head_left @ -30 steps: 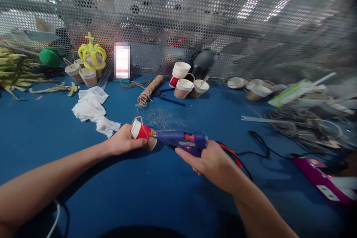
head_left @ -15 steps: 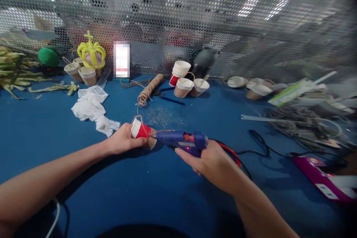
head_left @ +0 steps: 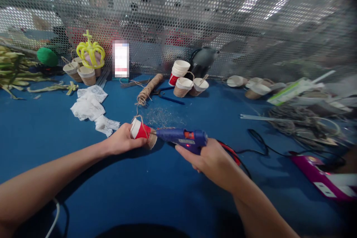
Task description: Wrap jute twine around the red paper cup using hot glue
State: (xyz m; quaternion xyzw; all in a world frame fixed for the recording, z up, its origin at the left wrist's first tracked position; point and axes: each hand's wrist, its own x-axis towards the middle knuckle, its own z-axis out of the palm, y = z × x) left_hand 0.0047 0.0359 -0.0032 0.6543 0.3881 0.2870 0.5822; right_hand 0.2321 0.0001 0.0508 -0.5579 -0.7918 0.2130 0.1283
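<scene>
Paper cup (head_left: 141,132), red and white with twine (head_left: 152,140) around its base end, tilts near the middle of the blue table (head_left: 156,193), clasped between left hand (head_left: 124,140) thumb and fingers, that forearm slanting in from lower left; the right hand (head_left: 210,158) curls around a blue glue gun (head_left: 178,136), nozzle at the cup, forearm angled from lower right; a twine bundle (head_left: 150,88) lies beyond

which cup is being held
The tilted red-and-white cup, gripped by the left hand with the glue gun pointed at it; the others, including the stacked cups, are unheld.
</scene>
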